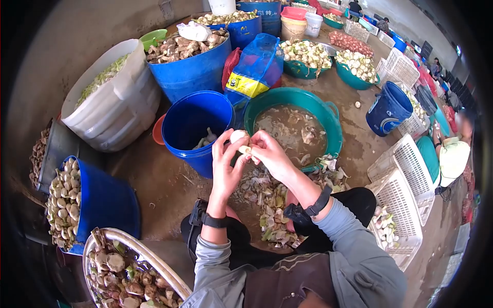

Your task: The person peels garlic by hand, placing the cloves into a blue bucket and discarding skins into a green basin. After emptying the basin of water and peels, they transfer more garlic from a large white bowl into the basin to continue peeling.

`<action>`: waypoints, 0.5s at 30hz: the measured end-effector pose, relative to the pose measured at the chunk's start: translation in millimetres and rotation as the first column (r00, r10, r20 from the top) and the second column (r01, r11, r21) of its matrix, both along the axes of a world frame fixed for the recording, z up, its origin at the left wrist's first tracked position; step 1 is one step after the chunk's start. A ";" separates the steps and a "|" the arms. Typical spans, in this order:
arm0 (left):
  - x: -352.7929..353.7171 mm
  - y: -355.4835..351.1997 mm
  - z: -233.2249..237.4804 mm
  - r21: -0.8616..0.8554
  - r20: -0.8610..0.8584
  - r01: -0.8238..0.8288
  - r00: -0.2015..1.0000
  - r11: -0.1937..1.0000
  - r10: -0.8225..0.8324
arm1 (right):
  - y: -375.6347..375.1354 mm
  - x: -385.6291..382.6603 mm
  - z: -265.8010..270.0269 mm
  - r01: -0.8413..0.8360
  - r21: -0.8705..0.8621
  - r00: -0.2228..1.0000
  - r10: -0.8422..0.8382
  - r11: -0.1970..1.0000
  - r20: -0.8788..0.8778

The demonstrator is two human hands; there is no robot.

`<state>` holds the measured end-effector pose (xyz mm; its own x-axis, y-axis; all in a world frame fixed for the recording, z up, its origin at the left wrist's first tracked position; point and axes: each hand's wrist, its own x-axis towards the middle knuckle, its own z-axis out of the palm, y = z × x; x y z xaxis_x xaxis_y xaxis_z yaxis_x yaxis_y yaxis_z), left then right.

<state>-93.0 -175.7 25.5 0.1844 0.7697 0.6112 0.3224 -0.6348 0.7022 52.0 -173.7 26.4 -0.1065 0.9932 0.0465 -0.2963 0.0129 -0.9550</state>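
Observation:
Between my two hands, above the gap between the blue bucket and the green basin, is a pale garlic bulb (239, 136) with a short cut stem. My left hand (225, 163) grips the bulb from the left, its fingers curled round it. My right hand (272, 160) pinches at the stem end, its fingertips close to my left thumb. Behind them stands an open blue bucket (195, 115) with a few bulbs at its bottom. A green basin (333, 120) of murky water with floating skins sits just beyond my right hand. Peeled skins (275, 205) lie below my hands.
At lower left stand a tub rim (164, 267) around unpeeled bulbs and a tipped blue bucket (110, 205) with bulbs at its mouth. White crates (395, 210) stand to the right. Full tubs and green basins (303, 69) fill the back. Another person (454, 159) sits far right.

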 end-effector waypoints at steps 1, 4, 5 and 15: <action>-2.6 5.2 -6.2 0.025 -0.001 0.011 1.000 1.000 -0.011 | -1.4 0.0 1.0 -0.024 0.002 1.000 0.024 1.000 0.012; -2.3 9.5 -11.2 0.039 0.055 0.050 0.997 0.998 -0.052 | -2.2 -2.1 -1.3 -0.060 0.069 0.995 0.065 0.996 -0.073; -0.5 10.7 -15.8 -0.094 0.316 0.225 0.931 0.970 -0.185 | -2.2 -1.9 -0.8 -0.060 0.069 0.995 0.065 0.996 -0.074; -1.1 10.2 -14.7 -0.121 0.854 0.713 0.429 0.690 -0.294 | -11.8 9.0 0.8 -0.188 0.096 0.977 0.196 0.977 -0.088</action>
